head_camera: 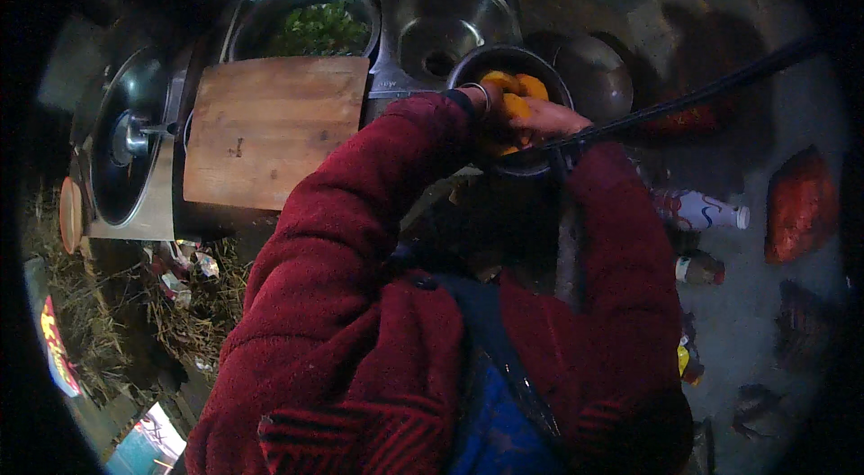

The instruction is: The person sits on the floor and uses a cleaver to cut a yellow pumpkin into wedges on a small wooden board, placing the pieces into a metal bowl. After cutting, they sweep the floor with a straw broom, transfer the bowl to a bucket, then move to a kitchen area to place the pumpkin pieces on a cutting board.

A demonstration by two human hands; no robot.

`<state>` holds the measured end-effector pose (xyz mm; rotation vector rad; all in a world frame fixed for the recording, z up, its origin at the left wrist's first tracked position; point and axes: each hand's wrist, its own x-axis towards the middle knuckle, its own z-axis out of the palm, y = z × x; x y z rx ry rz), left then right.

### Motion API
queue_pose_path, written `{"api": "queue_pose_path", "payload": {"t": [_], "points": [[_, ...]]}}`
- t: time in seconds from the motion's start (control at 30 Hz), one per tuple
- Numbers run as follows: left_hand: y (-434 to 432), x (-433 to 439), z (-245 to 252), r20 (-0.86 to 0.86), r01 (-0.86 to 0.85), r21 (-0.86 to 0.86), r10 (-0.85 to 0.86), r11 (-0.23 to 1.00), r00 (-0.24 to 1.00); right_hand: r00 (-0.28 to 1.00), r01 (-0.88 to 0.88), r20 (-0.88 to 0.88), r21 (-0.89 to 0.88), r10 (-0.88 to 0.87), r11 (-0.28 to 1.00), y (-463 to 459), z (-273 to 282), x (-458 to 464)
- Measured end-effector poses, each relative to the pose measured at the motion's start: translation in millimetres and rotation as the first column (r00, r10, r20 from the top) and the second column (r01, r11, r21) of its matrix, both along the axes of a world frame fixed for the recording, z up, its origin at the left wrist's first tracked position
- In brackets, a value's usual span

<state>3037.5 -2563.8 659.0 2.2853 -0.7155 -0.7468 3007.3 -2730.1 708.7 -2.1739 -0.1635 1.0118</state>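
Note:
A round metal basin [506,55] stands before me at the right end of the sink, with orange vegetable pieces [533,86] in it, possibly pumpkin. My left hand [491,104], with a bangle at the wrist, reaches into the basin, its fingers mostly lost in shadow. Coming from the other side, my right hand [555,119] is closed around an orange piece [516,105] that lies between the two hands. Whether my left fingers also grip it is hidden. More orange shows below the hands, partly covered by them.
A wooden cutting board [277,131] lies left, beside a steel sink [388,23] whose left bowl has leafy greens [320,28]. Further left is a large wok [128,188]. A dark cord [702,90] crosses above my right wrist. Bottles [709,212] and a red bag [802,208] are at right.

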Motion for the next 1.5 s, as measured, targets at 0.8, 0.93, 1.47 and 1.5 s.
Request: {"api": "queue_pose_path", "payload": {"t": [0.8, 0.93, 1.47, 1.5], "points": [[-4, -15, 27, -0.089, 0.228, 0.177, -0.215, 0.958, 0.973, 0.63, -0.065, 0.655, -0.491, 0.417, 0.869, 9, 15, 7], [-6, -15, 29, -0.031, 0.185, 0.176, -0.183, 0.967, 0.983, 0.505, -0.089, 0.628, -0.645, 0.592, 0.759, 21, 5, 18], [26, -14, 64, -0.023, 0.079, 0.185, -0.077, 0.979, 0.997, 0.924, -0.196, 0.2, -0.482, 0.325, 0.854, 16, 18, 23], [25, -11, 61, 0.005, 0.073, 0.198, -0.076, 0.977, 0.997, 0.942, -0.046, 0.279, -0.448, 0.188, 0.893, 17, 19, 22]]}}
